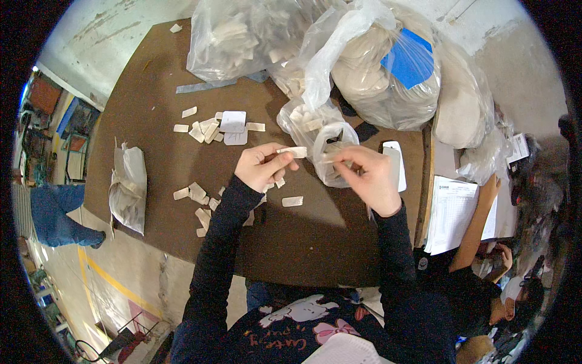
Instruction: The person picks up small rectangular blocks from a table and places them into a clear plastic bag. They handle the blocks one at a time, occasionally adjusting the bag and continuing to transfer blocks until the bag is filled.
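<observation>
My left hand (259,167) pinches a small cream rectangular tag (294,151) between thumb and fingers, above the brown table (157,158). My right hand (367,176) holds a thin pale piece (327,159) at the mouth of a small clear plastic bag (330,155) with similar pieces inside. One loose tag (292,201) lies on the table just below my hands. Both forearms wear dark sleeves.
Big clear bags (254,36) of pale pieces and fabric stand at the table's far side. Loose tags (209,129) and a white card lie left of centre, more near the front edge (197,194). A crumpled bag (128,188) lies left. A person with papers (454,209) sits right.
</observation>
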A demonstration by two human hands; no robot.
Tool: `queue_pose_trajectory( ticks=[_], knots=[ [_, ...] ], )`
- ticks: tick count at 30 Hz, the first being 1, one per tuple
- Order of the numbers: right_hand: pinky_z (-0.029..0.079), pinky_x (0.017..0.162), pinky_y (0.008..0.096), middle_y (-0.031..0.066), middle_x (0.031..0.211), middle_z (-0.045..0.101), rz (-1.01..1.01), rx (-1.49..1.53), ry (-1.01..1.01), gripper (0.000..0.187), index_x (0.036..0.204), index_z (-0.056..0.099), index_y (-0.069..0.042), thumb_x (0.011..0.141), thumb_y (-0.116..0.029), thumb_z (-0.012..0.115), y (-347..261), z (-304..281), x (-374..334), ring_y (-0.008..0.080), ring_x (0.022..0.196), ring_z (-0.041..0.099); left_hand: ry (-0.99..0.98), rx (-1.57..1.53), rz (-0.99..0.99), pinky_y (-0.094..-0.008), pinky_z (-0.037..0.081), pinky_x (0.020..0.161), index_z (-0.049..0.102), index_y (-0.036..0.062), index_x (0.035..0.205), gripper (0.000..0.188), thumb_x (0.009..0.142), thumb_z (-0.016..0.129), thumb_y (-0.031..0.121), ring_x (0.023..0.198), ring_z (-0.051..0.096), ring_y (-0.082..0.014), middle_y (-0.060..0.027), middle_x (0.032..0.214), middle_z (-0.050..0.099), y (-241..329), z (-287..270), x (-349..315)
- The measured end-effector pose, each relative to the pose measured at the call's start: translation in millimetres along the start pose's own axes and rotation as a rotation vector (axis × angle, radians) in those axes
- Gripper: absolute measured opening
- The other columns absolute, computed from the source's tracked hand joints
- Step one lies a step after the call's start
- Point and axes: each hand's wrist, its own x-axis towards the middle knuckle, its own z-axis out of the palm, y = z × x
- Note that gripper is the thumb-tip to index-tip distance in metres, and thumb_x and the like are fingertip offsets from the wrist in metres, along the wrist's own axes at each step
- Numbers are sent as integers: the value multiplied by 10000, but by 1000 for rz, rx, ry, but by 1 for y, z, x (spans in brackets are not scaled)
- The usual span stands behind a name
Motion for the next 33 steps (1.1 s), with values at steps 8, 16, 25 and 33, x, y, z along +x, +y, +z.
queue_pose_trajectory(
  ticks=[8, 16, 25, 33],
  knots=[
    [460, 633, 208, 24, 999, 689, 187, 327, -57, 221, 1061, 692, -34, 842, -12, 695, -9, 11, -1, 57, 711, 574, -125, 2, -5, -193, 278, 442, 640, 35, 859, 156, 904, 705, 169, 511, 439, -29, -16, 685, 622, -17, 15, 1],
    [462, 657, 204, 29, 917, 693, 358, 344, 125, 162, 1044, 704, 12, 892, -30, 667, 5, 1, 1, 45, 739, 565, -127, -449, -187, -189, 334, 436, 594, 23, 1082, 277, 1004, 535, 283, 598, 481, -77, -75, 920, 628, -28, 9, 7],
    [481, 677, 238, 81, 1129, 666, 82, 116, 80, 273, 1089, 693, -35, 817, -17, 695, -8, 2, 0, 124, 793, 618, -323, -1178, -304, -434, 395, 1105, 387, -40, 1404, 611, 1000, 487, 407, 1296, 475, -332, -206, 1403, 473, -35, 7, 12],
    [500, 884, 402, 115, 1132, 647, -168, 11, -145, 308, 1092, 675, -46, 788, -56, 723, -23, 43, -8, 298, 1005, 643, -439, -1105, -323, -417, 440, 1046, 410, -5, 1414, 636, 1026, 343, 494, 1232, 535, -304, -194, 1399, 490, -35, 21, 10]
  ],
)
